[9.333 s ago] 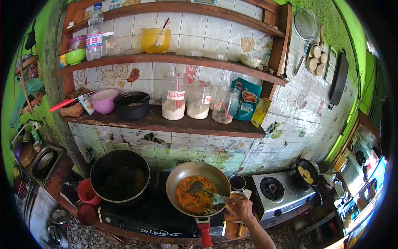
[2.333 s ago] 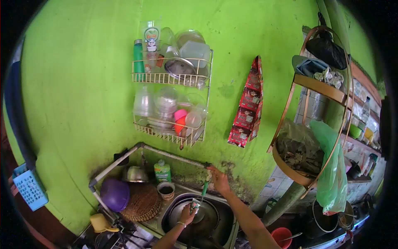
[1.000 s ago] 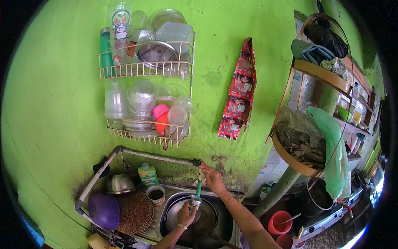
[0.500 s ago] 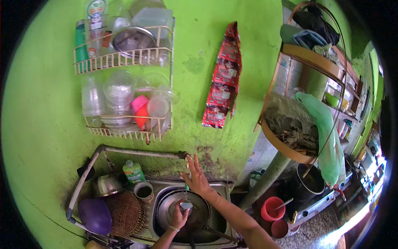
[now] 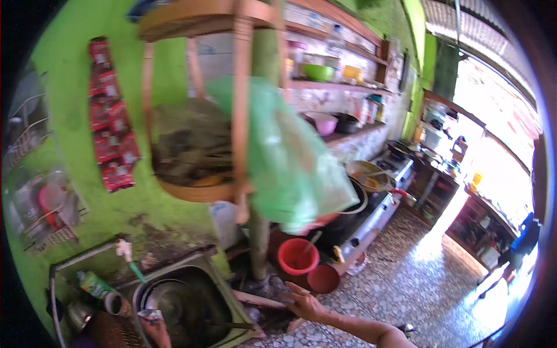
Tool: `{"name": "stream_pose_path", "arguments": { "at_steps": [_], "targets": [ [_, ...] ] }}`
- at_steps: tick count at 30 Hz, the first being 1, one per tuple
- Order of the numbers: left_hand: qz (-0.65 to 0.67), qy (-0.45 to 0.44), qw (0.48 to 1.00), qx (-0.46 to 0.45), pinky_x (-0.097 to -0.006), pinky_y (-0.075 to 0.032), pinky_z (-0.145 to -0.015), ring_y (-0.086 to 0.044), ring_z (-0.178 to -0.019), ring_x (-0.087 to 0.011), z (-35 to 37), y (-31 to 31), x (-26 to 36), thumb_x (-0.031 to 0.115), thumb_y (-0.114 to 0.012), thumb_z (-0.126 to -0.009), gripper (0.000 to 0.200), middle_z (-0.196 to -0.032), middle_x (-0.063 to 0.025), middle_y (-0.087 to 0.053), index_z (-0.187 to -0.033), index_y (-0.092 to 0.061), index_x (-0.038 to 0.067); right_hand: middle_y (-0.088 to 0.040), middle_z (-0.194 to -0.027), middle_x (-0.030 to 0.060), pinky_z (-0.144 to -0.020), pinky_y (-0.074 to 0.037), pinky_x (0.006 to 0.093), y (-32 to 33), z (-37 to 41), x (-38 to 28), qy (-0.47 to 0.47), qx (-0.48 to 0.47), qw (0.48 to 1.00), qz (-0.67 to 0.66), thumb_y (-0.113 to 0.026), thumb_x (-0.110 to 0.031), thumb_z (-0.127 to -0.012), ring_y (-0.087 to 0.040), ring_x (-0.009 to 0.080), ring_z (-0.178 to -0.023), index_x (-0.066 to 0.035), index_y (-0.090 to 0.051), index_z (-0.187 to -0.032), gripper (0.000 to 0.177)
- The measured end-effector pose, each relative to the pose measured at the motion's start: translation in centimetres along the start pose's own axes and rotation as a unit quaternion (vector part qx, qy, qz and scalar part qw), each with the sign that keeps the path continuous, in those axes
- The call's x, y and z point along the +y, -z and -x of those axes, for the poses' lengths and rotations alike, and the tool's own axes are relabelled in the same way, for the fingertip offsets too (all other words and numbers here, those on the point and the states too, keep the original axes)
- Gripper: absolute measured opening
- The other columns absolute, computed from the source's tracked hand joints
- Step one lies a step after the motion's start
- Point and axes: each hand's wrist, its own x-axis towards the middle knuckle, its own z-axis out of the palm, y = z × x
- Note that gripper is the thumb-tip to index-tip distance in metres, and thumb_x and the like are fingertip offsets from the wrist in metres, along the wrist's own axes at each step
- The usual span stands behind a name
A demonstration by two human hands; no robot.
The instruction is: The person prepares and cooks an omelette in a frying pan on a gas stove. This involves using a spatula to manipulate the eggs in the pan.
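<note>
The view is blurred by a fast head turn. My left hand [image 5: 155, 332] is low over the sink [image 5: 200, 262], closed around a small cup [image 5: 148, 315] above a dark pan [image 5: 174, 301] lying in the basin. My right hand [image 5: 304, 305] hangs in the air right of the sink, fingers spread, holding nothing. It is nearest the small red bowl [image 5: 323, 279] and the red bucket [image 5: 296, 257] on the floor. The tap [image 5: 124, 249] with its green spout is on the wall pipe, left of both hands.
A green plastic bag [image 5: 284, 162] and a woven basket [image 5: 194, 188] hang from a wooden stand [image 5: 242, 116]. A strip of red sachets [image 5: 110, 116] hangs on the green wall. Beyond are a stove with a pan [image 5: 366, 175], shelves and tiled floor [image 5: 418, 278].
My head has swung right, away from the dish rack toward the stove. My right hand has left the tap and moved down and right. My left hand still holds the cup over the sink.
</note>
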Motion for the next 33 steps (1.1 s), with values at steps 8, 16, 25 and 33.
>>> {"name": "stream_pose_path", "arguments": {
  "at_steps": [8,16,25,33],
  "targets": [
    [-0.268,-0.104,0.952,0.102,-0.0324,-0.026,-0.1,-0.038,-0.119,-0.025,2.6,-2.2,3.3,0.016,-0.054,-0.083,0.056,-0.129,-0.0218,-0.037,-0.127,-0.029,-0.009,-0.046,-0.12,0.0203,-0.083,-0.043,0.0406,12.5,22.2,9.3,-0.244,0.017,0.97,0.013,-0.059,-0.01,-0.076,-0.05,0.0367,-0.103,-0.012,-0.059,-0.099,0.023],
    [-0.278,-0.172,0.936,0.132,-0.0355,-0.039,-0.088,-0.053,-0.102,-0.0295,3.7,-2.9,1.0,0.028,-0.055,-0.083,0.047,-0.109,-0.0202,-0.056,-0.115,-0.047,-0.006,-0.059,-0.099,0.017,-0.076,-0.046,0.0375,26.3,27.7,23.6,-0.197,0.204,0.956,0.073,-0.06,-0.005,-0.076,-0.057,0.0327,-0.093,-0.009,-0.063,-0.088,0.013],
    [-0.148,-0.229,0.944,0.185,-0.0374,-0.039,-0.087,-0.053,-0.102,-0.0311,6.7,-7.7,-1.6,0.033,-0.048,-0.086,0.045,-0.111,-0.0209,-0.054,-0.112,-0.051,-0.005,-0.059,-0.095,0.0164,-0.077,-0.045,0.0386,44.9,11.9,42.7,-0.079,0.263,0.944,0.184,-0.056,-0.009,-0.076,-0.056,0.0333,-0.09,-0.005,-0.059,-0.095,0.019],
    [-0.521,-0.002,0.788,0.328,-0.0391,-0.045,-0.083,-0.055,-0.091,-0.0253,18.0,-15.6,-0.4,0.028,-0.049,-0.088,0.034,-0.1,-0.0154,-0.056,-0.109,-0.055,0.002,-0.057,-0.092,0.0175,-0.074,-0.044,0.0438,54.1,3.9,62.7,-0.112,0.191,0.94,0.259,-0.056,-0.015,-0.076,-0.055,0.0368,-0.088,-0.005,-0.055,-0.094,0.021]
  ]
}}
